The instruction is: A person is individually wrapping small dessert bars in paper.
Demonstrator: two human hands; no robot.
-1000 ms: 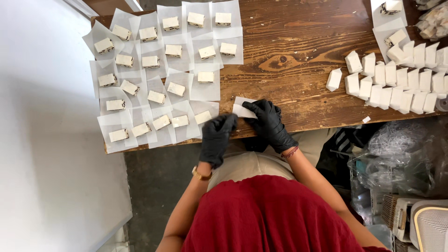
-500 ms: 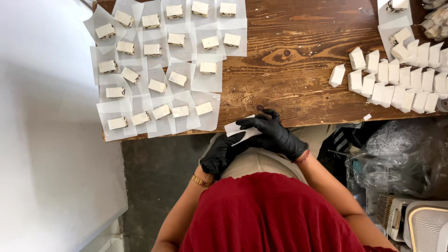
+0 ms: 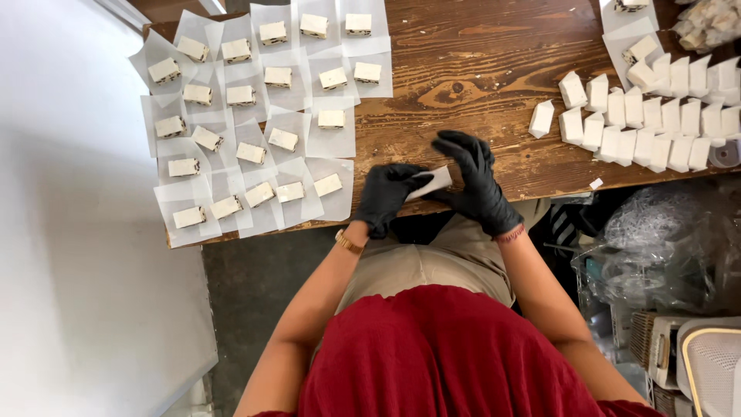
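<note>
Both my hands wear black gloves and meet over the near edge of a dark wooden table (image 3: pixel 478 69). My left hand (image 3: pixel 386 197) and my right hand (image 3: pixel 472 181) grip one small white bar wrapped in white paper (image 3: pixel 432 182) between them. The right hand's fingers are spread above the paper. To the left lie several pale bars, each on its own square of white paper (image 3: pixel 255 123), arranged in rows. The nearest such bar (image 3: pixel 328 184) lies just left of my left hand.
At the right end of the table stand several wrapped white bars (image 3: pixel 656 116) in close rows. Clear plastic bags (image 3: pixel 664 247) and a basket (image 3: pixel 710 363) fill the floor at the right. A pale grey floor (image 3: pixel 69 232) lies left of the table.
Both hands dropped below the table edge with the paper-wrapped bar, then came back up over the edge. The right hand's fingers have spread above it.
</note>
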